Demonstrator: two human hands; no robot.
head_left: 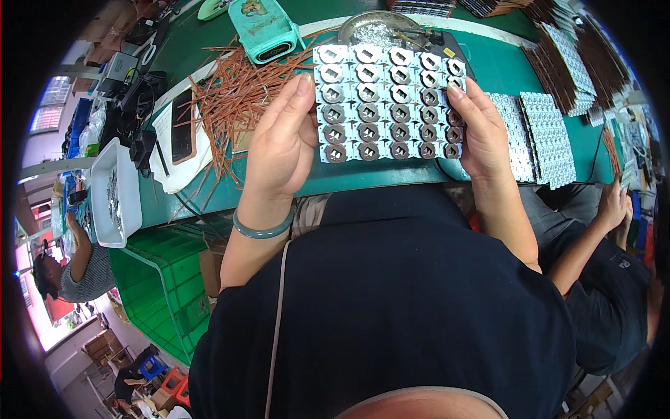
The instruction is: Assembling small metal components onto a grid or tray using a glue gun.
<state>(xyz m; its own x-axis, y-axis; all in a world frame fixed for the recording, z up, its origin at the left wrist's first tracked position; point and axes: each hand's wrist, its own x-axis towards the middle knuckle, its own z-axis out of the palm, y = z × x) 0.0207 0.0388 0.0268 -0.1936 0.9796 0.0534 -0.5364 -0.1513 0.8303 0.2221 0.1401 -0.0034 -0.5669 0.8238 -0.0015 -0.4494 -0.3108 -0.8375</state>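
Both my hands hold up a pale circuit board panel (384, 105) set with rows of round parts, grey-brown toward the lower rows and shining white toward the top. My left hand (283, 136) is closed on its left edge, thumb at the upper corner. My right hand (481, 129) grips the right edge, its thumb over the face. Both forearms rise from below, with a green bangle (262, 229) around the left wrist. Behind the panel's upper edge stands a round metal dish (373, 29) of small silvery pieces.
Brown strips (234, 94) lie heaped to the left, beside a phone (183, 127) on white paper. A turquoise device (264, 29) stands behind them. Panel stacks (548, 136) fill the right. A white bin (112, 199) and green crate (164, 286) sit left; a co-worker's hand (614, 204) shows far right.
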